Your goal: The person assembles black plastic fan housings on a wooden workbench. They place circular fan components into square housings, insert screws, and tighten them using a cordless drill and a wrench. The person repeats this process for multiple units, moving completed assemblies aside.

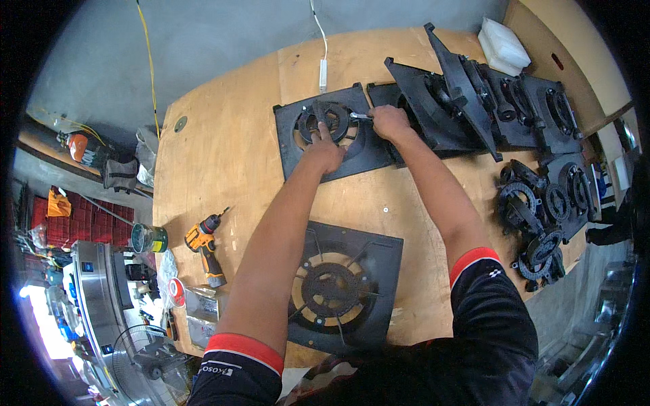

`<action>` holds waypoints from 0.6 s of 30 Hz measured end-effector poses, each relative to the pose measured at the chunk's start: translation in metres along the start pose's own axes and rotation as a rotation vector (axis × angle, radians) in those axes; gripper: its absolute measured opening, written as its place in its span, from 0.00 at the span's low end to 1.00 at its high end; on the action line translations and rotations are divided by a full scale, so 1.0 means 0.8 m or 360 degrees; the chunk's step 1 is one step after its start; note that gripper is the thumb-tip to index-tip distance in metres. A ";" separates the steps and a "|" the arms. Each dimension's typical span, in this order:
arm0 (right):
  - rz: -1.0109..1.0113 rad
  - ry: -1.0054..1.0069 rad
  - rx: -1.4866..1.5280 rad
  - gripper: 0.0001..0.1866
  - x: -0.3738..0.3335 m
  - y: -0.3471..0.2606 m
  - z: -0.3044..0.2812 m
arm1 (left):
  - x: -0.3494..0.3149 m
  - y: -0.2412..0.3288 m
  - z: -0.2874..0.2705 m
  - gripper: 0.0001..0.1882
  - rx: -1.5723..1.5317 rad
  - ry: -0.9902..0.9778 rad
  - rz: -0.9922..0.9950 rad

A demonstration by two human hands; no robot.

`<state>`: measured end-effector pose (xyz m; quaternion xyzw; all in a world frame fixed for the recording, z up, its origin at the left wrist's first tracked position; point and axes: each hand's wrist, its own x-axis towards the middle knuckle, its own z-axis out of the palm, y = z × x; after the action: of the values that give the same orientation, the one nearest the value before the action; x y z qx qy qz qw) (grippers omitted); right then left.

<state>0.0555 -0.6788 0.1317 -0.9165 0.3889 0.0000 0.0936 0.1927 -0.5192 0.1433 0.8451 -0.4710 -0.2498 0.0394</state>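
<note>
A square black gas-stove plate [292, 153] lies flat on the wooden table, with a round burner ring [313, 126] set in its central opening. My left hand [323, 155] rests on the ring and the plate's near part, fingers stretched out and gripping nothing. From the right, my right hand [391, 123] is closed round a silver wrench [361, 116], whose far end reaches the ring's right side. Exactly what the wrench end touches is too small to tell. Nearer to me lies a second black stove plate [379, 271], with a burner and thin metal support arms.
Several black plates [433, 101] lean and overlap on the right. Loose burner parts [535, 216] are heaped at the table's right edge. An orange-and-black cordless drill [206, 247] lies left of my left forearm. A white foam block [504, 46] sits at the back right.
</note>
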 end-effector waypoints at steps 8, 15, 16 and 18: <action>0.0254 0.0064 0.0342 0.16 -0.033 -0.050 0.023 | -0.003 -0.006 0.001 0.52 -0.0101 -0.0016 0.0007; 0.0371 0.0183 0.1222 0.22 0.008 -0.038 0.098 | -0.002 0.000 -0.001 0.51 -0.0180 -0.0002 0.0094; 0.0453 0.0060 0.1538 0.24 0.006 -0.044 0.098 | -0.003 -0.002 -0.001 0.51 -0.0169 -0.0005 0.0106; 0.0595 -0.0065 0.2030 0.24 -0.004 -0.062 0.090 | -0.007 -0.004 -0.002 0.50 -0.0149 -0.0007 0.0136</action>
<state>0.0942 -0.6306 0.0699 -0.5984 0.4633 -0.1964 0.6235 0.1934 -0.5134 0.1456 0.8209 -0.4946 -0.2713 0.0885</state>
